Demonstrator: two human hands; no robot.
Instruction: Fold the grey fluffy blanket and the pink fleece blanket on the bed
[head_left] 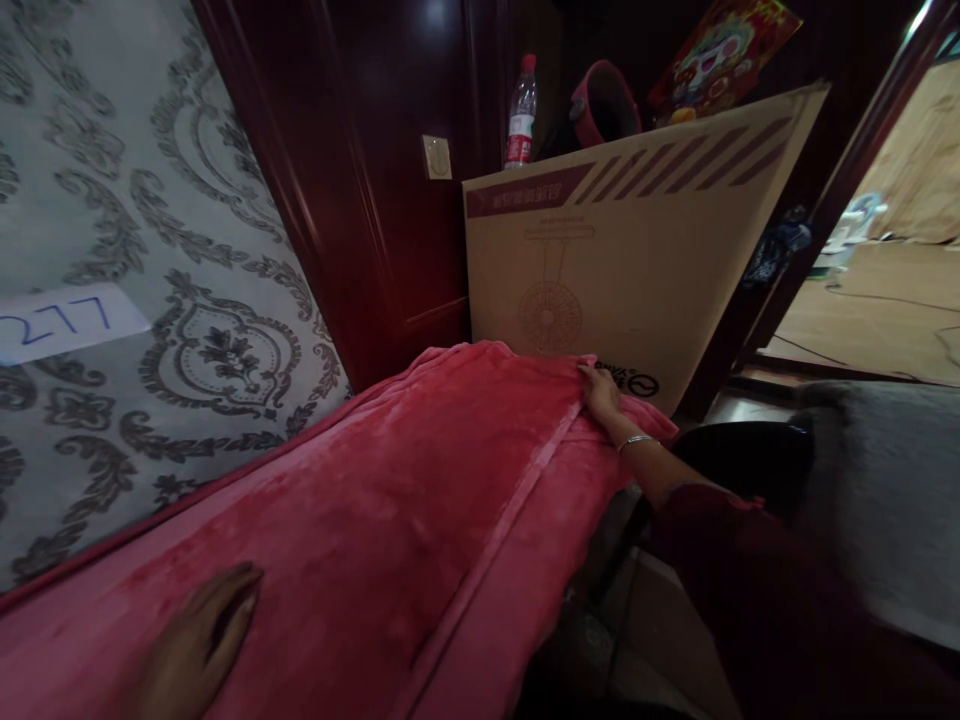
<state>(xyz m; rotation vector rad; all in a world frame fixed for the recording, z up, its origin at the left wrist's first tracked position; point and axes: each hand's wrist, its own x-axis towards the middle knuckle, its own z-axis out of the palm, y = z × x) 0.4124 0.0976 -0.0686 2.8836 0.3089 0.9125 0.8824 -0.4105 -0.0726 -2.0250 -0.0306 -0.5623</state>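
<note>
A plush pink-red blanket (390,500) stretches from the lower left to the middle of the view, with a folded layer and a raised hem along its right side. My left hand (199,640) lies flat on the blanket at the lower left, fingers extended and thumb a little apart. At the blanket's far right corner, my right hand (600,392) pinches the edge between thumb and fingers. A thin bracelet (637,441) circles the right wrist. What supports the blanket is hidden under it.
Behind the blanket's far end stands a large cardboard box (630,250). A red-capped bottle (523,110) and a pink band (609,100) are near its top. Patterned wallpaper (225,260) borders the left, a grey cushioned seat (900,500) the right. A doorway opens beyond.
</note>
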